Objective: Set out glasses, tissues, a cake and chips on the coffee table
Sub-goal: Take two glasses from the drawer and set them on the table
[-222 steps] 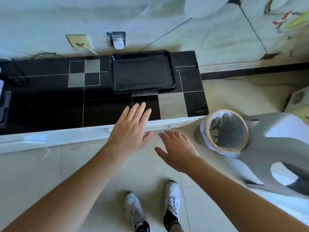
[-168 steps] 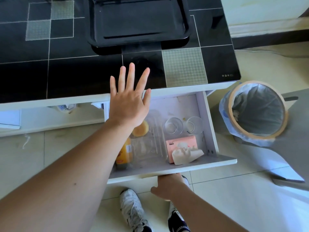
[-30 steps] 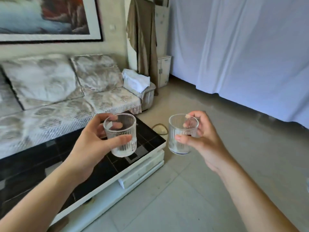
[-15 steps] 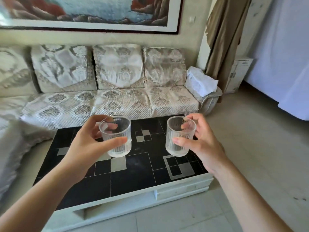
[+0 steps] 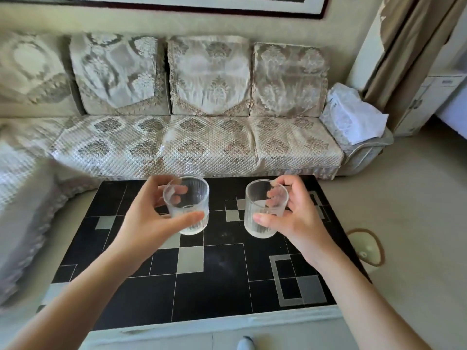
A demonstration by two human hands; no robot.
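Hands (image 5: 149,223) (image 5: 298,223) each grip a ribbed glass (image 5: 188,205) (image 5: 265,209) above the coffee table's (image 5: 214,281) bare middle, well inside its edges.

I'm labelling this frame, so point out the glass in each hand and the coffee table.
left glass (image 5: 188,210), head view, ribbed side wall.
right glass (image 5: 260,221), head view, ribbed side wall.
coffee table (image 5: 222,281), head view, bare black tiled top.

Two glasses (image 5: 187,205) (image 5: 265,209); one coffee table (image 5: 222,281); one sofa (image 5: 202,142).
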